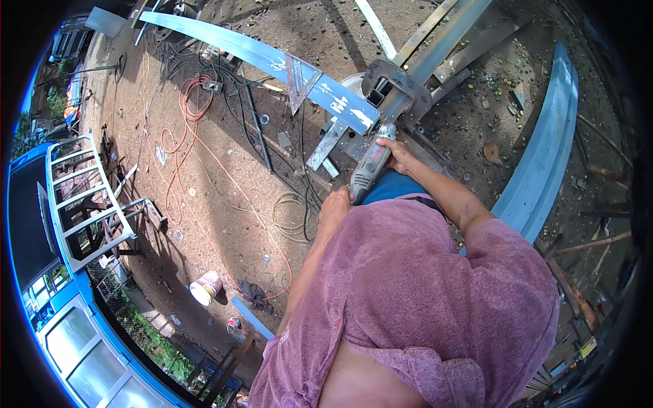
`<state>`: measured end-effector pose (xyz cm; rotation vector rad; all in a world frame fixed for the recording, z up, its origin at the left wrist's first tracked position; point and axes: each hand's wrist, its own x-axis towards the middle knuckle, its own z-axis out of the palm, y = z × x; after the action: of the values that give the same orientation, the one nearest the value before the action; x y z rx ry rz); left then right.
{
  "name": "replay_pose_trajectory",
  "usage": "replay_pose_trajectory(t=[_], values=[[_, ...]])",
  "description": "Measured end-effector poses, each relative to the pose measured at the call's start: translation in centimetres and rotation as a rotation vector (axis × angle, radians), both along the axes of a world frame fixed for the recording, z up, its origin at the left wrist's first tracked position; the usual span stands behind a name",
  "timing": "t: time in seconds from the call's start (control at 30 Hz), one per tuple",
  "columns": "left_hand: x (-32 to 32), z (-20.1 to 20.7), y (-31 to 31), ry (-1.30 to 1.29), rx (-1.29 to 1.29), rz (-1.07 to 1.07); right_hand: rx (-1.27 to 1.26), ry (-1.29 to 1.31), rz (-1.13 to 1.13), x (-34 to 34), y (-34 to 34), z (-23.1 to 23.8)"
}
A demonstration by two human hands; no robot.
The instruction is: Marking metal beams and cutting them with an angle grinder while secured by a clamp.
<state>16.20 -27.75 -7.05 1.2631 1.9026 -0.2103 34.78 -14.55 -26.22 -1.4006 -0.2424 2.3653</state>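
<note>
A grey angle grinder (368, 170) is held in front of my body, its head pointing away from me. My left hand (334, 209) is closed round its rear end. My right hand (398, 155) grips it farther forward, near the head. The head is at the near end of a long bluish-grey metal beam (238, 47); whether the disc touches the metal I cannot tell. A triangular metal piece (297, 81) lies across the beam. Beside the beam's near end is a rusty metal plate (420, 102) fixed round a steel bar (449, 44).
An orange hose (183, 129) and dark cables (238, 88) trail over the dirt ground on the left. A white bucket (204, 289) lies there too. Another long metal channel (541, 156) is at right. A metal frame (88, 197) and a blue-framed structure (81, 347) stand far left.
</note>
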Motion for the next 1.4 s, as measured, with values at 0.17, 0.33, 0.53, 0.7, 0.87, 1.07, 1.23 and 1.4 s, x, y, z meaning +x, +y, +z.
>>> replay_pose_trajectory(t=[0.17, 0.33, 0.53, 0.7, 0.87, 1.07, 1.23, 1.4], values=[[-0.3, -0.9, -0.3, 0.001, 0.0, -0.011, 0.002, -0.004, 0.017, 0.0, 0.2, -0.4], [-0.8, -1.1, -0.7, 0.004, -0.045, -0.019, 0.021, 0.003, -0.004, -0.6, -0.4, -0.3], [-0.5, 0.8, -0.5, -0.009, -0.022, -0.023, 0.015, 0.016, -0.032, -0.5, -0.6, 0.0], [-0.6, 0.2, -1.3, 0.007, 0.005, 0.007, 0.029, 0.031, -0.033, -0.7, -0.9, 0.2], [-0.8, 0.3, -1.4, -0.01, -0.016, 0.007, 0.028, 0.003, -0.006, -0.7, -1.2, 1.2], [-0.8, 0.4, -1.9, -0.017, -0.024, 0.018, 0.012, 0.017, 0.039, -1.0, -1.5, 1.5], [-1.2, -0.2, -2.3, -0.027, -0.04, 0.022, 0.016, 0.001, 0.034, -1.3, -1.6, 1.0], [-0.9, 0.4, -1.7, -0.029, -0.05, 0.038, 0.018, -0.018, 0.018, -1.2, -1.8, 0.9]])
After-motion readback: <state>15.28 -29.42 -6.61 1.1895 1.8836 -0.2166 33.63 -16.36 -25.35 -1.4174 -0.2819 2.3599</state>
